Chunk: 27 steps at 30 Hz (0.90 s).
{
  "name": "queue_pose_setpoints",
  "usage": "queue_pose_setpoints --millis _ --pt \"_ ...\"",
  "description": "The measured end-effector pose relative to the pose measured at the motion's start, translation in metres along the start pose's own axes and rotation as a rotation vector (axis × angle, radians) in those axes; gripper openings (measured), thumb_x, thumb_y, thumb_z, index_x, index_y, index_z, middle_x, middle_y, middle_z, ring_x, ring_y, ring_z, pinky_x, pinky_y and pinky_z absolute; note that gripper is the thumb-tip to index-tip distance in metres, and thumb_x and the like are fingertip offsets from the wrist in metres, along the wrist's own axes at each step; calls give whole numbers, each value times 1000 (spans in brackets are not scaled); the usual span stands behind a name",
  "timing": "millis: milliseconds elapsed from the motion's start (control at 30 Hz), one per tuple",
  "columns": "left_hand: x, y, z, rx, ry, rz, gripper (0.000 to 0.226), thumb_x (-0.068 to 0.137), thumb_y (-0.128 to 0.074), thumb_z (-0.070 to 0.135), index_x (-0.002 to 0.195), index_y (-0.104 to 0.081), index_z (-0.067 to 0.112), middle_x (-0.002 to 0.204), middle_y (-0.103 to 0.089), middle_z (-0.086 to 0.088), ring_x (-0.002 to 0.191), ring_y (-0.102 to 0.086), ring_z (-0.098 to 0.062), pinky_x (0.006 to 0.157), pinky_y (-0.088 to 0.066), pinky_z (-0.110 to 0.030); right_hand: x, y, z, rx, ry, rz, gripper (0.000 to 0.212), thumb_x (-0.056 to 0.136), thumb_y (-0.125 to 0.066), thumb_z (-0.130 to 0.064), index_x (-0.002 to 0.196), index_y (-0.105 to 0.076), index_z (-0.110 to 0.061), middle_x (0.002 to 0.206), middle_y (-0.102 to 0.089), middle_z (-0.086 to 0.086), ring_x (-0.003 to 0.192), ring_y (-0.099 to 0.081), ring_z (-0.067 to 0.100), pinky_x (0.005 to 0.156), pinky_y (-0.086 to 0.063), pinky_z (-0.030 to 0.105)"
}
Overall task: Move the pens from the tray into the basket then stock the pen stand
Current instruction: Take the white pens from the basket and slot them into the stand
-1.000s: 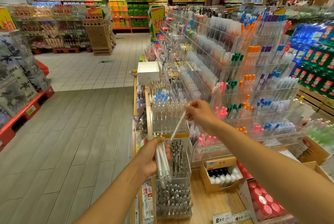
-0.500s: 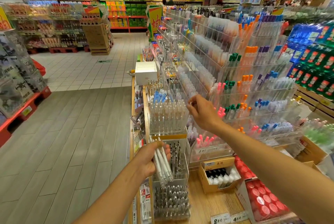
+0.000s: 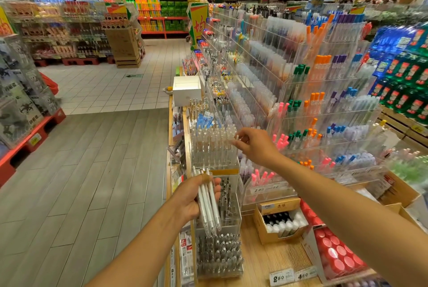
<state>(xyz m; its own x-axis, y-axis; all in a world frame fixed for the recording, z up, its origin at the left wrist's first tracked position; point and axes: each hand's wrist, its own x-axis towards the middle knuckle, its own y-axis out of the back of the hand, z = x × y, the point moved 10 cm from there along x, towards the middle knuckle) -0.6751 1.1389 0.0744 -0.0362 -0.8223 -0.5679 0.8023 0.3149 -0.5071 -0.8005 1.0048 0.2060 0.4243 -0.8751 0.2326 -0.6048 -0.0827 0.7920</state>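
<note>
My left hand [image 3: 193, 196] grips a bundle of several white pens [image 3: 208, 205], their tips pointing down in front of the clear acrylic pen stand [image 3: 215, 198]. My right hand [image 3: 254, 145] pinches the top of one clear pen [image 3: 235, 139] that stands at the right end of the stand's upper row of clear pens [image 3: 212, 145]. Lower tiers of the stand hold dark and silver pens [image 3: 217, 254]. No tray or basket is in view.
Tiered acrylic racks of coloured pens [image 3: 319, 106] rise to the right. A cardboard box of black-and-white items [image 3: 280, 222] and red-capped goods [image 3: 335, 254] sit on the wooden shelf [image 3: 273, 261]. A white box [image 3: 186, 90] stands farther back. The aisle floor [image 3: 92, 171] lies to the left.
My right hand carried one pen from near the bundle up to the upper row and lowered it among the clear pens. My left hand stayed low with the bundle.
</note>
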Motion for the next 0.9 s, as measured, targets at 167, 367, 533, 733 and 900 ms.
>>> queue_pose_setpoints --millis 167,367,533,733,900 --pt "-3 -5 -2 20 6 -40 18 94 -59 8 99 -67 -8 73 -66 -17 62 -67 -21 55 -59 -31 -9 -21 28 -41 -168 -126 14 87 -71 -26 78 -71 -16 70 -64 -9 73 -58 7 70 -50 25" --pt "-11 -13 -6 3 45 -90 22 91 -64 8 107 -60 -7 76 -68 -23 61 -70 -25 52 -60 -33 -41 -66 22 363 -268 -526 13 94 -62 -23 100 -68 -13 83 -68 2 62 -60 9 60 -51 23" --pt "-13 -19 -2 30 7 -107 25 90 -65 8 111 -59 -4 72 -68 -23 55 -68 -24 50 -59 -31 -60 -90 -1 657 -255 -665 28 99 -54 -32 110 -67 -10 86 -65 0 62 -48 8 60 -41 22" --pt "-12 -21 4 5 -50 -116 32 74 -74 12 99 -64 -5 67 -64 -17 51 -64 -19 47 -57 -27 -65 -97 -4 988 -295 -616 19 95 -59 -21 109 -70 -16 81 -64 -6 61 -43 6 61 -35 21" --pt "-9 -21 3 -47 -61 -127 24 85 -69 11 102 -66 -6 73 -65 -18 56 -66 -20 47 -57 -27 -63 -94 -8 1108 -338 -600 19 83 -69 -24 94 -62 -10 82 -64 2 66 -54 10 64 -46 22"
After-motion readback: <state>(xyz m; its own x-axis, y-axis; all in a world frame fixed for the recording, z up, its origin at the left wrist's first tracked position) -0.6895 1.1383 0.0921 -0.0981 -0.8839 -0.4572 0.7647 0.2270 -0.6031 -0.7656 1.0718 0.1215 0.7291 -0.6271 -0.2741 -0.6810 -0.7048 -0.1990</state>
